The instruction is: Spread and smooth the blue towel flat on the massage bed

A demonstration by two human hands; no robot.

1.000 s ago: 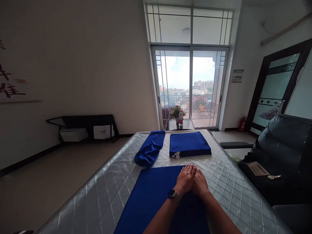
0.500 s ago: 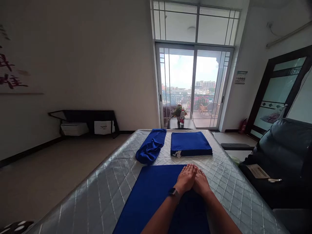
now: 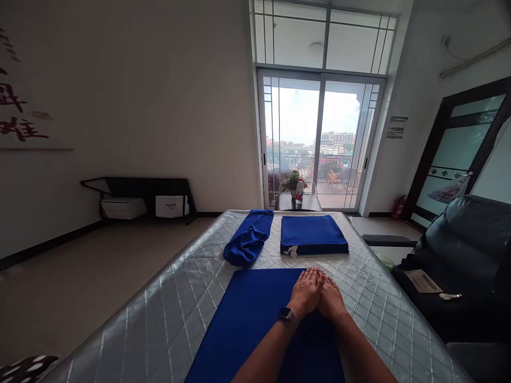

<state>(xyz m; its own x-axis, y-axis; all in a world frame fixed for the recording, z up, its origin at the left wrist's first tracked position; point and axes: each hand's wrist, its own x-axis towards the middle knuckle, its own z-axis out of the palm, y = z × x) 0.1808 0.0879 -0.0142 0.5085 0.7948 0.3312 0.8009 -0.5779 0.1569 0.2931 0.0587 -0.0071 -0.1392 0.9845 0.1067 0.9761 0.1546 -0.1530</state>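
A flat blue cloth (image 3: 251, 314) lies spread on the silver quilted mattress (image 3: 175, 314) in front of me. Near its far right corner, my left hand (image 3: 306, 291) rests palm down with fingers stretched out. Close against it, my right hand (image 3: 330, 299) also lies flat on the cloth, its inner edge partly hidden by the left. Beyond the hands sits a neatly folded blue cloth (image 3: 313, 230) in a thick stack of layers, with a white tag (image 3: 293, 251) at its front edge. To its left is a long blue cloth (image 3: 248, 242), bunched up at its near end.
A black armchair (image 3: 459, 255) holding a card (image 3: 422, 281) stands close on the right. Past the mattress's far edge, a small table (image 3: 285, 202) carries a bottle (image 3: 299, 191) and a plant (image 3: 293, 180). Along the left wall is a black rack (image 3: 139, 187) with white boxes.
The camera view has shifted very slightly. Both hands stay flat at the same spot on the cloth, and the cloths look unchanged.
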